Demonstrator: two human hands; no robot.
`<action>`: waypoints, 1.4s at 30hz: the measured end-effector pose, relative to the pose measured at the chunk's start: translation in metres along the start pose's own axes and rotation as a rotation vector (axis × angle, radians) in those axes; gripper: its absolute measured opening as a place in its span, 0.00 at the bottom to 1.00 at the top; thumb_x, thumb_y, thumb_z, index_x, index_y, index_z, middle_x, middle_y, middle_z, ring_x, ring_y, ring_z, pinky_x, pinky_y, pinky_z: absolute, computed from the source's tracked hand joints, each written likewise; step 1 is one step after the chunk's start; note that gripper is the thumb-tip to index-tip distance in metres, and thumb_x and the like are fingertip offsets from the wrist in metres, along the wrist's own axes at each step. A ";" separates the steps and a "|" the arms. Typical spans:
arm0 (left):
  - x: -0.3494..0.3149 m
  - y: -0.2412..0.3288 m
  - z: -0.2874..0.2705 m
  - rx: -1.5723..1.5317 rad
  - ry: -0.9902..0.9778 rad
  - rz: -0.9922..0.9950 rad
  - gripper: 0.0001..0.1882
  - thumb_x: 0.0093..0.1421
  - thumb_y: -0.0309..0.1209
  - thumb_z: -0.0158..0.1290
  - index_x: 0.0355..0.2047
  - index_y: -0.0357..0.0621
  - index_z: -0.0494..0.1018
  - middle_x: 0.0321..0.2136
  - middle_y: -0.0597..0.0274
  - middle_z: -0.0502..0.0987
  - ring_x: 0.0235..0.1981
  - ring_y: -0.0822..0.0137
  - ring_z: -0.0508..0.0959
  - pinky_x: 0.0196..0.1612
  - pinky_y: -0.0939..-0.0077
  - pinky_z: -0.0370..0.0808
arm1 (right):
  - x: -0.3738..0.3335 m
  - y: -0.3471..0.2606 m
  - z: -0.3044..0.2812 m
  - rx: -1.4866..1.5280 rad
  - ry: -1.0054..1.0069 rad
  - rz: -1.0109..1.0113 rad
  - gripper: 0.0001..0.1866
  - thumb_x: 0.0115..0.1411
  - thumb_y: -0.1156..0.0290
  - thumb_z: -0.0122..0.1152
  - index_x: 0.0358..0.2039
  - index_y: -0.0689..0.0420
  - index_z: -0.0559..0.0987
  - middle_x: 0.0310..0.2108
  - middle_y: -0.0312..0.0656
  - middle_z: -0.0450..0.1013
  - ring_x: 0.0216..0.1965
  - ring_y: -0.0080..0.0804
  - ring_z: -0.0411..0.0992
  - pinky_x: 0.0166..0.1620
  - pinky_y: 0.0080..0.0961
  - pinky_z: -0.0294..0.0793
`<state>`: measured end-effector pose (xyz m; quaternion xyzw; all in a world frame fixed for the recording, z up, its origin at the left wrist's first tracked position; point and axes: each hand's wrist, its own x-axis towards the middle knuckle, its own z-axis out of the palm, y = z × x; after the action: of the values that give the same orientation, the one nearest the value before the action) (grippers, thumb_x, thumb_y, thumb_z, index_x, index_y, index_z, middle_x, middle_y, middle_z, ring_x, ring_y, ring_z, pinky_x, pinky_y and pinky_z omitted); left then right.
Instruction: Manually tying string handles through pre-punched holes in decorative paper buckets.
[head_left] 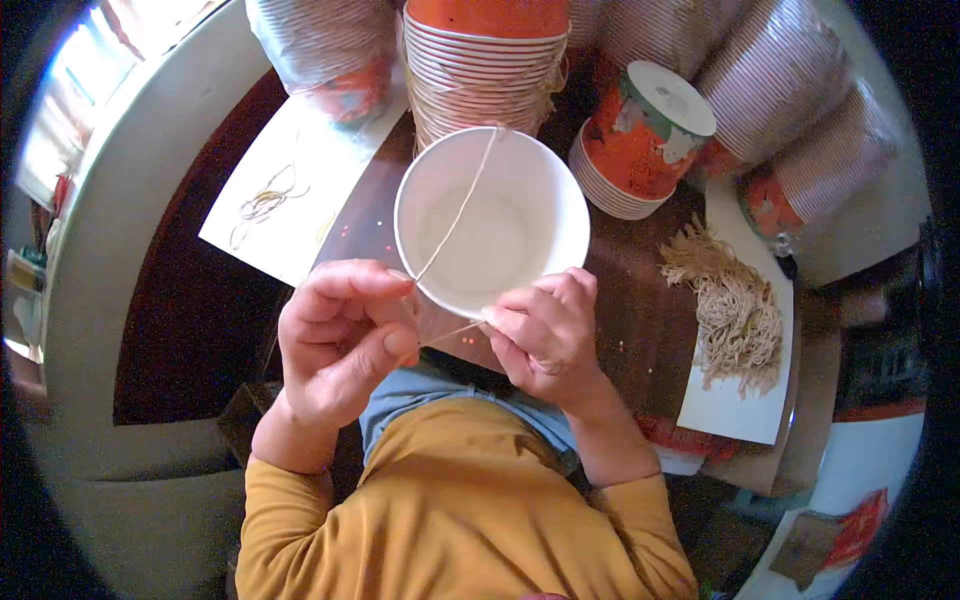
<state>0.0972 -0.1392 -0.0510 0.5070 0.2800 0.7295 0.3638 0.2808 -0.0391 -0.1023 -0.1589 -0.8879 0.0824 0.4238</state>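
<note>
Mustard-coloured top point(470, 500) nearest the lens, at the lower edge, with blue-grey trousers point(395, 410) just beyond it. Left hand point(345, 340): fingers bent, grasping pale string point(462, 212) at the tips; index tip and thumb tip stand apart. Right hand point(548, 335): fingers curled in, pinching a short length of string that runs across from the left thumb. Whether both lengths are one piece: cannot tell.

Position of string relative to hands: the longer length leaves the left index tip, crosses the mouth of a white-lined tub point(495, 235) and reaches its far rim. Tub sits mouth up, just beyond both hands; right fingers overlap its near rim, contact unclear.

Further out, on the dark brown counter point(635, 280): small red specks near the tub; to the left, a white sheet point(290, 150) bearing loose loops of thread point(268, 203); to the right, a thick bundle of beige strings point(738, 320) on another white sheet point(725, 410). Behind the tub, a stack of orange tubs point(487, 70); right of it, an upturned orange tub point(650, 135); farther right, plastic-wrapped stacks point(775, 75)
</note>
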 end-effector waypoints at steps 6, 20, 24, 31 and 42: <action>0.000 -0.006 -0.030 0.096 -0.181 -0.014 0.20 0.46 0.13 0.48 0.42 0.28 0.73 0.19 0.62 0.71 0.20 0.75 0.65 0.25 0.82 0.61 | 0.019 0.024 -0.019 0.312 0.115 0.240 0.31 0.45 0.59 0.69 0.47 0.61 0.72 0.47 0.44 0.69 0.41 0.31 0.68 0.44 0.26 0.68; -0.012 -0.023 -0.078 0.364 0.507 -0.065 0.28 0.63 0.42 0.41 0.56 0.34 0.64 0.55 0.56 0.67 0.40 0.74 0.73 0.45 0.77 0.66 | 0.073 0.043 -0.026 0.074 0.104 0.059 0.12 0.62 0.69 0.49 0.42 0.62 0.73 0.40 0.54 0.73 0.42 0.52 0.73 0.44 0.39 0.72; 0.003 -0.036 -0.042 -0.114 0.166 -0.145 0.48 0.58 0.60 0.48 0.67 0.44 0.41 0.64 0.57 0.54 0.64 0.64 0.56 0.64 0.64 0.55 | 0.072 0.038 -0.065 0.085 -0.057 -0.171 0.27 0.56 0.67 0.53 0.55 0.62 0.66 0.53 0.54 0.67 0.56 0.51 0.65 0.60 0.41 0.62; 0.104 0.052 -0.002 0.322 0.080 0.570 0.50 0.53 0.50 0.59 0.65 0.38 0.45 0.59 0.48 0.60 0.60 0.56 0.63 0.60 0.58 0.60 | 0.149 0.007 -0.131 0.662 -0.271 0.029 0.44 0.55 0.45 0.53 0.63 0.65 0.57 0.62 0.46 0.59 0.63 0.33 0.56 0.66 0.32 0.48; 0.259 0.018 0.002 0.985 0.099 0.872 0.56 0.45 0.53 0.64 0.63 0.33 0.47 0.57 0.34 0.60 0.60 0.44 0.61 0.62 0.59 0.59 | 0.253 0.101 -0.107 0.510 0.107 0.005 0.32 0.60 0.52 0.57 0.57 0.60 0.66 0.54 0.45 0.67 0.54 0.36 0.66 0.57 0.30 0.64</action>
<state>0.0376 0.0616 0.1031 0.6469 0.3665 0.6190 -0.2529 0.2362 0.1455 0.1197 -0.0532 -0.8143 0.2962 0.4963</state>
